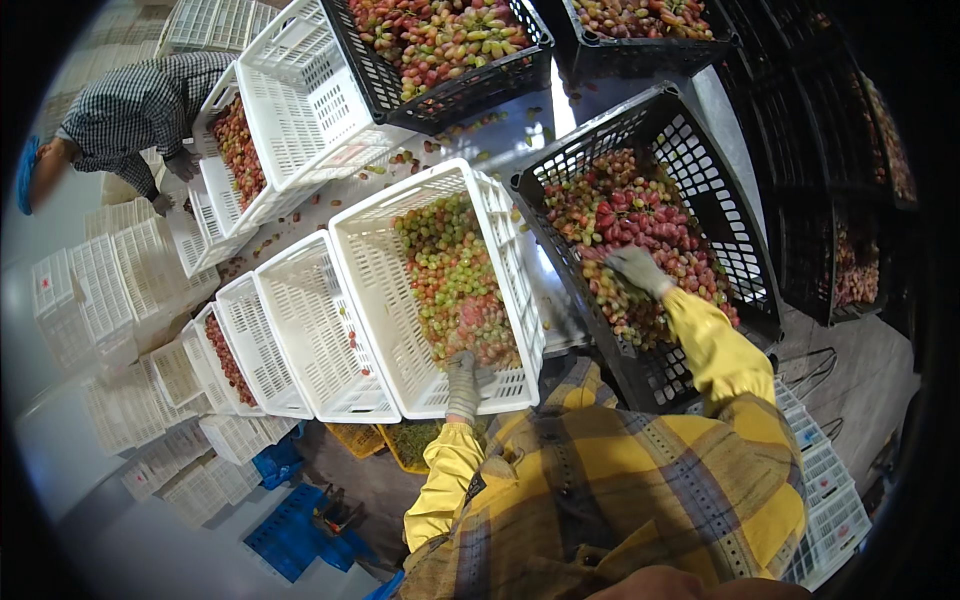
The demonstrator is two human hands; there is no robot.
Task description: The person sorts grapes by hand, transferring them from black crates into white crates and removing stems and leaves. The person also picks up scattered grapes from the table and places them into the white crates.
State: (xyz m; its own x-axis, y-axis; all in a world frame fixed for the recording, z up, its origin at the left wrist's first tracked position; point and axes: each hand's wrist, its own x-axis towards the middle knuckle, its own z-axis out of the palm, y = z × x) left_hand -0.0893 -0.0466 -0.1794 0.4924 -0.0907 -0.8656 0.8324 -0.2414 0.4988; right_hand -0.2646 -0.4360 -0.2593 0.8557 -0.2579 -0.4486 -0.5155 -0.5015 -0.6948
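Observation:
My left hand (463, 384), in a pale work glove, reaches over the near side of a white plastic crate (371, 300). Its fingertips meet the red-and-green grapes (454, 277) heaped along the crate's right part; the bunch beside them is blurred, and whether they grip it is hidden. To the right, a tilted black plastic crate (705, 176) holds more bunches of grapes (645, 214), mostly red. My right hand (637, 271), also gloved, lies low over these with its fingers pointing left. Blur around the fingertips hides whether they hold a bunch.
White crates (326, 330) stand in a row to the left, with loose grapes on the metal table (292, 214). Black grape crates (450, 97) border the far side; stacked ones (810, 135) rise at right. A co-worker (142, 105) bends over crates at upper left. Yellow crates (409, 442) sit below the table.

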